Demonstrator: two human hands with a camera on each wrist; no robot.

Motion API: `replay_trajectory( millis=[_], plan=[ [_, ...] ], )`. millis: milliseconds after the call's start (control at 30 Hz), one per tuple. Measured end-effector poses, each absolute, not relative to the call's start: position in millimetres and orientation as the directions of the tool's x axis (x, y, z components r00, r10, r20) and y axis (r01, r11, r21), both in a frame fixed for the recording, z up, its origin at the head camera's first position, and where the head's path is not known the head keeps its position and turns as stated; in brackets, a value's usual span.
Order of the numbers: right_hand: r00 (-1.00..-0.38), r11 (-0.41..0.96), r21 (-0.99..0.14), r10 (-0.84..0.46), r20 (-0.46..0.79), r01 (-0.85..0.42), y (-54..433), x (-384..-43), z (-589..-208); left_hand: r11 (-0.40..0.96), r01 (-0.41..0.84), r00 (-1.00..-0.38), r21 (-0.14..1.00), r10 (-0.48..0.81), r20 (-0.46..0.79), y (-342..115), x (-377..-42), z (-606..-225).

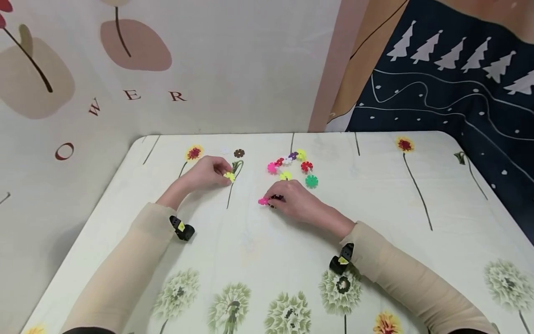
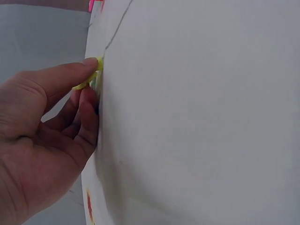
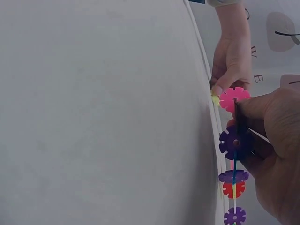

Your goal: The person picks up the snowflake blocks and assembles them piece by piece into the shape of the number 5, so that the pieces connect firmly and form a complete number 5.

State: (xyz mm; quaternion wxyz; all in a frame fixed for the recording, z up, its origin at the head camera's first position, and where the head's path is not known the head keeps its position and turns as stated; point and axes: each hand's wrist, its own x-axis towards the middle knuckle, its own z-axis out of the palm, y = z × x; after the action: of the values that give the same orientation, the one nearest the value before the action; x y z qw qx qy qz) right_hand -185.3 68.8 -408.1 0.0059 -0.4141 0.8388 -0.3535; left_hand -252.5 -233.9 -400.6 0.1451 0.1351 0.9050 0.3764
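Note:
My left hand [image 1: 205,172] pinches a yellow notched plastic disc [image 1: 229,176] between thumb and fingers, just above the table. In the left wrist view the same yellow disc [image 2: 100,64] shows at the thumb tip. My right hand [image 1: 297,198] grips the near end of a chain of slotted, flower-like discs, by a pink disc [image 1: 263,201] and a dark one beside it, partly hidden by fingers. Beyond that hand the chain curves over the table through a green disc [image 1: 311,181], a red disc [image 1: 306,166] and several others. Purple discs [image 3: 234,216] hang below in the right wrist view.
A brown disc [image 1: 239,153] and a white disc [image 1: 224,151] lie loose near the table's back edge, beyond my left hand. The white cloth [image 1: 250,250] carries printed flowers. Behind the table stands a patterned fabric wall [image 1: 250,69].

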Motion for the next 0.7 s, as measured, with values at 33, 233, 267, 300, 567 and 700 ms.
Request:
replay_trajectory(
  millis=[33, 233, 267, 300, 567, 700],
  plan=[
    [-0.661, 0.409, -0.601, -0.695, 0.283, -0.687, 68.8, -185.5, -407.8, 0.669, 0.147, -0.915, 0.729, 0.371, -0.156, -232.4, -250.6, -400.1],
    [-0.67, 0.415, -0.605, -0.687, 0.282, -0.679, 67.3, -187.0, -408.3, 0.603, 0.15, -0.884, 0.784, 0.437, -0.167, -224.0, -238.6, -397.1],
    [-0.671, 0.417, -0.604, -0.686, 0.281, -0.679, 67.4, -187.2, -408.4, 0.592, 0.136, -0.879, 0.794, 0.442, -0.179, -222.0, -236.8, -396.7],
    [-0.672, 0.419, -0.603, -0.685, 0.28, -0.679, 67.4, -187.4, -408.5, 0.581, 0.116, -0.873, 0.805, 0.446, -0.196, -220.2, -235.3, -396.7],
    [-0.683, 0.434, -0.6, -0.676, 0.276, -0.673, 66.7, -187.8, -407.1, 0.499, 0.016, -0.832, 0.866, 0.488, -0.265, -206.7, -225.1, -395.6],
    [-0.676, 0.42, -0.599, -0.674, 0.297, -0.682, 66.9, -188.0, -407.3, 0.463, 0.021, -0.806, 0.886, 0.532, -0.259, -201.8, -221.5, -394.7]
  ],
)
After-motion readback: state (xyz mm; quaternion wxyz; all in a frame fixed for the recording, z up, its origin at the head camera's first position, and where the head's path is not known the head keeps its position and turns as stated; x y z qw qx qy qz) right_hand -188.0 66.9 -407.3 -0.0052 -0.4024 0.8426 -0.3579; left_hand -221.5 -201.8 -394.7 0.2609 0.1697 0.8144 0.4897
